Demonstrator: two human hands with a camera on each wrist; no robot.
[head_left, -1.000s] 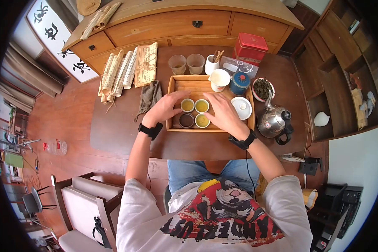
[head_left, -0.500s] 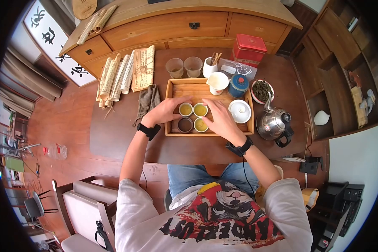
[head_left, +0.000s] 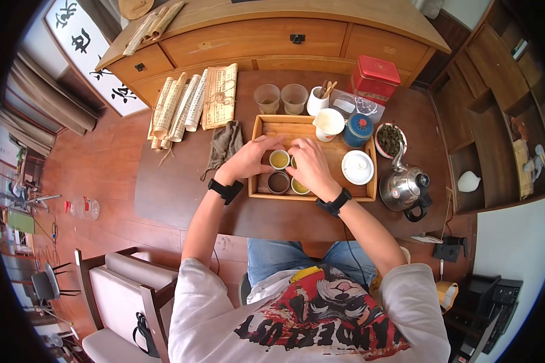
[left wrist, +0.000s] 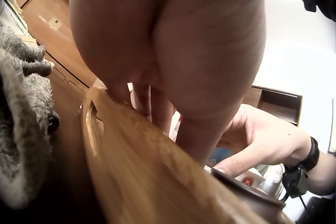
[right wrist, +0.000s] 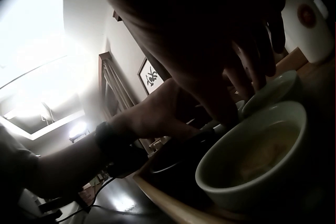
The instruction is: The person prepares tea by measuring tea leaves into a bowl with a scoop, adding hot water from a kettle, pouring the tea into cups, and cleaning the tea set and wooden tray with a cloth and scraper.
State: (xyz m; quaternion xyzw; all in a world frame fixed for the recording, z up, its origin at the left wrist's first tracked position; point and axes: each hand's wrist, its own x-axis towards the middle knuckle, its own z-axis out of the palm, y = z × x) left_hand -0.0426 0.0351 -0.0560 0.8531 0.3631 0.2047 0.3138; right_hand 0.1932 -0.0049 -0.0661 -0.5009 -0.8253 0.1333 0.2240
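Note:
My left hand [head_left: 248, 160] curves round the far-left teacup [head_left: 279, 160], thumb on its near side and fingers on its far side. My right hand [head_left: 312, 168] reaches over the far-right teacup [right wrist: 294, 82], largely covering it in the head view. Its bent fingertips point into the gap between these two cups; I cannot tell whether they pinch a cup. Nearer me sit a dark, brown-looking cup [head_left: 278, 183] and a pale teacup [right wrist: 220, 195] of yellow-green tea. All stand in a wooden tray [head_left: 345, 198].
A white pitcher [head_left: 329, 126], blue canister [head_left: 358, 130] and lidded white bowl [head_left: 357, 168] are right of the cups. A steel kettle [head_left: 402, 187] stands outside the tray, a crumpled grey cloth [head_left: 224, 145] left of it. Two glasses [head_left: 267, 100] and a red tin [head_left: 376, 78] stand behind.
My right hand has moved left relative to the tray, now hiding most of the far-right cup. My left thumb has come in closer to the far-left cup. The cups keep their places.

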